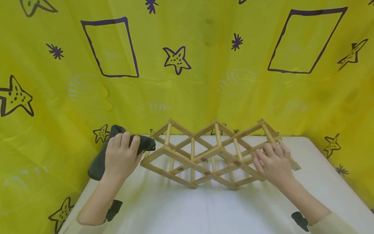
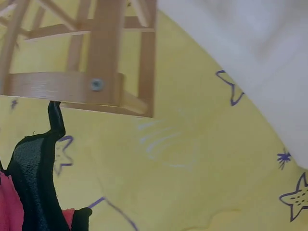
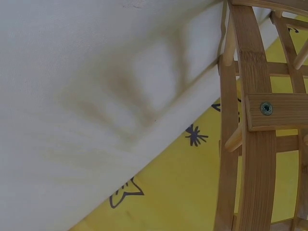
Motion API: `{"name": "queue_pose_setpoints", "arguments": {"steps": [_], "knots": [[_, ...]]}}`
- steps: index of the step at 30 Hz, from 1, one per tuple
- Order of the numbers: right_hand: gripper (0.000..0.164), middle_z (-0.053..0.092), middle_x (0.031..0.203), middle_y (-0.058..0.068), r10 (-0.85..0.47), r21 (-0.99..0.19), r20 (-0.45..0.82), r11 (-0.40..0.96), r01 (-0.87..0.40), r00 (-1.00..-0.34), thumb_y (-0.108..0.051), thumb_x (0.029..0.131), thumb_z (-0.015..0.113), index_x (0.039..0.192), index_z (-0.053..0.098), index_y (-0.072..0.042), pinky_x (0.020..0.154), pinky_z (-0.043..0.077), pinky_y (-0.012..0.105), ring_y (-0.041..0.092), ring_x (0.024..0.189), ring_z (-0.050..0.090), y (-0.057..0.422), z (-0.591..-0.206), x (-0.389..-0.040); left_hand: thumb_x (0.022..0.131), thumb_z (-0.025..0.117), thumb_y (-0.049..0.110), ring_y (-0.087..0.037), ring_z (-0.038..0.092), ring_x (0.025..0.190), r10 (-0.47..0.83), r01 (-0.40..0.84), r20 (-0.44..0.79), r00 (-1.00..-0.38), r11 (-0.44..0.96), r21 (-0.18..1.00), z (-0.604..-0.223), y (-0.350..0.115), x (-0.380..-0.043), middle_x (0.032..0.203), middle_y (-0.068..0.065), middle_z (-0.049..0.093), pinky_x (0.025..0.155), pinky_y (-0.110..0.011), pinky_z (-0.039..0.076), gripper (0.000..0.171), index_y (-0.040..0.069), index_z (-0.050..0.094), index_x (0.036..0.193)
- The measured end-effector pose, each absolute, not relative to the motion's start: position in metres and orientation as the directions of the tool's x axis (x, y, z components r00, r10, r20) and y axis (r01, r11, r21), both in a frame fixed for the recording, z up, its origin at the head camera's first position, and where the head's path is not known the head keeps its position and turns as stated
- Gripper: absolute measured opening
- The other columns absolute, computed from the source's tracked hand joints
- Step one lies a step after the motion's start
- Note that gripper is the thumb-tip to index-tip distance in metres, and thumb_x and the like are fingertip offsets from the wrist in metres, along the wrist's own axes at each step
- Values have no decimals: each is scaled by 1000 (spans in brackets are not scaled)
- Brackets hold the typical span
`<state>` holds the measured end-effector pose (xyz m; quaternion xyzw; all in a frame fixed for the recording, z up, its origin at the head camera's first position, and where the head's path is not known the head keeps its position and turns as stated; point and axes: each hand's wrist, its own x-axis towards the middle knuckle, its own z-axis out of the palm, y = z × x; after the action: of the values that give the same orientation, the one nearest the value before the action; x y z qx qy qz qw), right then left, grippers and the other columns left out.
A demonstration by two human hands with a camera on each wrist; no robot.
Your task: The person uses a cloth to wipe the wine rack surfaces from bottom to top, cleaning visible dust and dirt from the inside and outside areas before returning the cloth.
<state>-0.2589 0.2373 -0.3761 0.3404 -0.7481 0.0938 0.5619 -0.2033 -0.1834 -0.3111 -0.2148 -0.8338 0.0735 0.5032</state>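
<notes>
An expandable wooden lattice rack [image 1: 219,150] with round dowels stands stretched out across the table. At its left end, my left hand [image 1: 121,159] grips a dark fabric item [image 1: 96,167]. In the left wrist view this black fabric piece [image 2: 33,163] shows pink parts and a narrow strap reaching to the rack's end [image 2: 103,53]; its exact kind is unclear. My right hand [image 1: 274,161] holds the rack's right end with curled fingers. The right wrist view shows slats [image 3: 255,159] joined by a screw. Neither hand appears in the wrist views.
The rack is on a white table [image 1: 204,211], whose far edge runs just behind it. A yellow curtain [image 1: 204,87] with drawn stars and frames hangs around the back and sides. Black pieces show at the left wrist [image 1: 114,209] and right wrist [image 1: 300,221].
</notes>
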Motion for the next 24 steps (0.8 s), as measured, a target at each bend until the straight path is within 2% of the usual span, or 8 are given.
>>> {"name": "queue_pose_setpoints", "arguments": {"steps": [2,4,7,15,20,24], "knots": [[31,43,70,13,-403,241,905,751,-615,-137,-21,86,41,62,49,-2,70,20,51,34,72,35,237,-376,-259,89,49,23,-37,45,72,438,313,825,-358,888,-336,-311,-181,-194,88,-22,47,60,-44,40,24,-1,44,88],[31,43,70,13,-401,241,906,751,-615,-136,-21,86,41,62,48,-2,70,20,51,34,72,35,237,-375,-259,94,36,25,-37,44,70,443,337,839,-316,879,-337,-314,-178,-184,86,-22,47,58,-44,39,28,-1,44,87],[31,43,70,13,-400,239,906,751,-615,-137,-21,86,42,62,48,-2,70,20,51,34,72,35,237,-375,-259,92,37,21,-36,44,68,452,369,852,-264,864,-344,-321,-171,-171,85,-22,48,56,-43,38,24,-1,46,85],[32,43,70,13,-395,229,907,756,-614,-148,-21,87,41,62,48,-3,70,20,51,34,73,35,238,-376,-258,88,35,15,-34,48,70,509,436,810,-292,824,-361,-350,-152,-149,85,-19,52,58,-42,41,21,3,51,84],[31,43,70,13,-392,229,909,756,-612,-144,-21,86,42,61,48,-3,70,20,51,34,72,36,237,-375,-259,90,30,16,-30,50,73,569,480,756,-324,787,-387,-372,-138,-151,86,-14,54,63,-39,43,25,6,53,86],[32,43,69,12,-393,232,909,756,-612,-141,-21,86,42,61,48,-3,69,20,51,33,72,35,236,-376,-259,90,28,15,-25,49,75,615,487,721,-320,759,-431,-389,-125,-158,87,-11,53,66,-34,42,24,10,51,87]]}}
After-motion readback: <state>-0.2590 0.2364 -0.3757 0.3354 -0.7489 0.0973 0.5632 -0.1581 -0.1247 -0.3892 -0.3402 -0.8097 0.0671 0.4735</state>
